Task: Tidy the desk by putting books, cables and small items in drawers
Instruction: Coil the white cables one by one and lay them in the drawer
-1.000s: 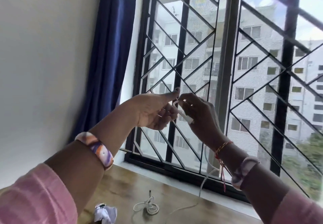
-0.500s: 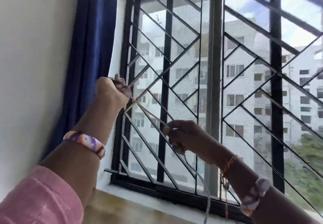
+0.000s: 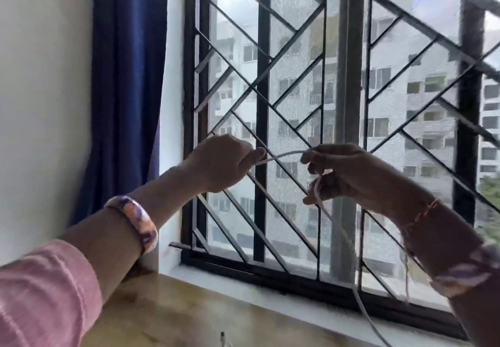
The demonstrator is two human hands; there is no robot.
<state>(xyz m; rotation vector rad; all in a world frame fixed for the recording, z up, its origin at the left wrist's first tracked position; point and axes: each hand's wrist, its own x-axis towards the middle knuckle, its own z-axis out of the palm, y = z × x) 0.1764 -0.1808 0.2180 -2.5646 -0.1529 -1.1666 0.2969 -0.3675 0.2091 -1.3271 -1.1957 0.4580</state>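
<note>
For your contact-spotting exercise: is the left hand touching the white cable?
Touching. The head view shows the left hand pinching the white cable end between its fingers.

A thin white cable (image 3: 284, 155) arched in front of the window grille (image 3: 261, 97), one end pinched at the left and the span looping at the right before trailing down toward the wooden desk (image 3: 173, 317) below the grille.

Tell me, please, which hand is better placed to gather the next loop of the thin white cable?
Probably the right hand: the thin white cable hangs slack from it, while the left hand pinches only the end.
</note>
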